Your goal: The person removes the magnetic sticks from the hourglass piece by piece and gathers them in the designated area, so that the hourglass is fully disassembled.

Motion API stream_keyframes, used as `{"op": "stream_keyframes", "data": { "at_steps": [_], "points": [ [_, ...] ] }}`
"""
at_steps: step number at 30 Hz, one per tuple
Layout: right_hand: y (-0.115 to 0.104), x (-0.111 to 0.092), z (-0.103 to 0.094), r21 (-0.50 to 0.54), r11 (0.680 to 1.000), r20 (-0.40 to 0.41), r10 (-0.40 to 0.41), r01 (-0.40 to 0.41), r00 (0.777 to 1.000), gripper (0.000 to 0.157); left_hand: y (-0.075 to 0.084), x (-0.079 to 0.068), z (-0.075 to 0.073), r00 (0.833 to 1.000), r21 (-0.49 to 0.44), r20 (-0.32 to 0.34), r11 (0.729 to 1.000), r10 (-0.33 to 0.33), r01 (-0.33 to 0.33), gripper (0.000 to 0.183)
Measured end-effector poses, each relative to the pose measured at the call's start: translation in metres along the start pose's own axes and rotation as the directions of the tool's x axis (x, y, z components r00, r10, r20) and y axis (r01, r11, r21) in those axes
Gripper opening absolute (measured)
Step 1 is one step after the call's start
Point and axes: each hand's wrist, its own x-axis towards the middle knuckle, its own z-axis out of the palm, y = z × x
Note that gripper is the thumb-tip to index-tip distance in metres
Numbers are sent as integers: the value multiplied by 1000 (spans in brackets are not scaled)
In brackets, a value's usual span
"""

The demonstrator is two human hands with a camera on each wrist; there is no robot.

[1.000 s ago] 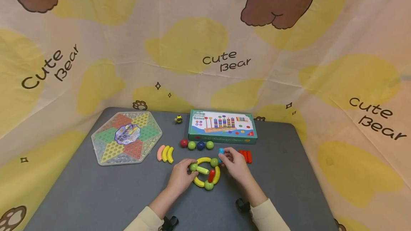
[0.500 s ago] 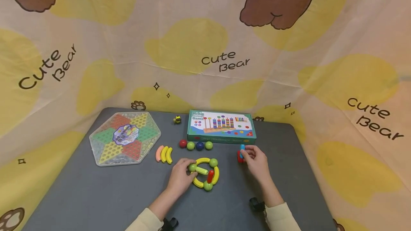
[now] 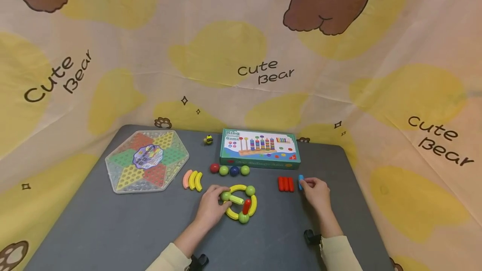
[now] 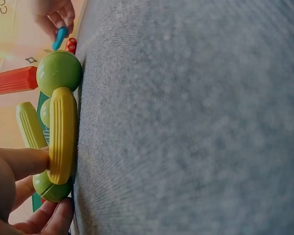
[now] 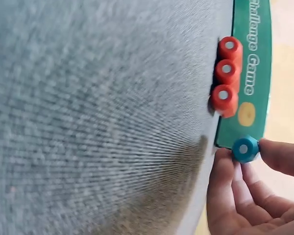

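In the head view my left hand [image 3: 211, 206] grips a green ball [image 3: 226, 196] at the left of a ring of curved yellow sticks [image 3: 254, 205] and green balls. A light green stick [image 3: 236, 200] leans inward from that ball. A red stick [image 3: 246, 206] rises from the front ball [image 3: 243, 218], upright in the left wrist view. My right hand [image 3: 318, 193] pinches a blue stick [image 5: 245, 149] between thumb and fingers. It is just right of three red sticks [image 3: 286, 184] lying side by side. The right wrist view shows the blue stick's end, with a pale round centre.
Behind the ring lies a row of red, green and blue balls [image 3: 234, 171]. Left of it are curved pink and yellow sticks [image 3: 192, 180]. A hexagonal game board [image 3: 147, 161], a small bee figure [image 3: 208, 140] and a green game box [image 3: 260, 148] stand farther back on the grey table [image 3: 113, 229].
My right hand has carried the blue stick rightward, from beside the ring, past the red sticks, to their right side. My left hand has stayed on its green ball.
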Motion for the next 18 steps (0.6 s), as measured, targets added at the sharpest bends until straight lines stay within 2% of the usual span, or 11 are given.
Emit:
{"op": "stream_keyframes", "data": {
  "at_steps": [8, 18],
  "points": [
    [7, 9, 8, -71, 997, 68, 45, -40, 997, 35, -2, -1, -1, 1000, -18, 13, 1000, 5, -5, 37],
    [6, 10, 12, -145, 989, 100, 17, -2, 995, 33, -2, 0, -2, 1000, -22, 27, 1000, 8, -8, 38]
  ]
}}
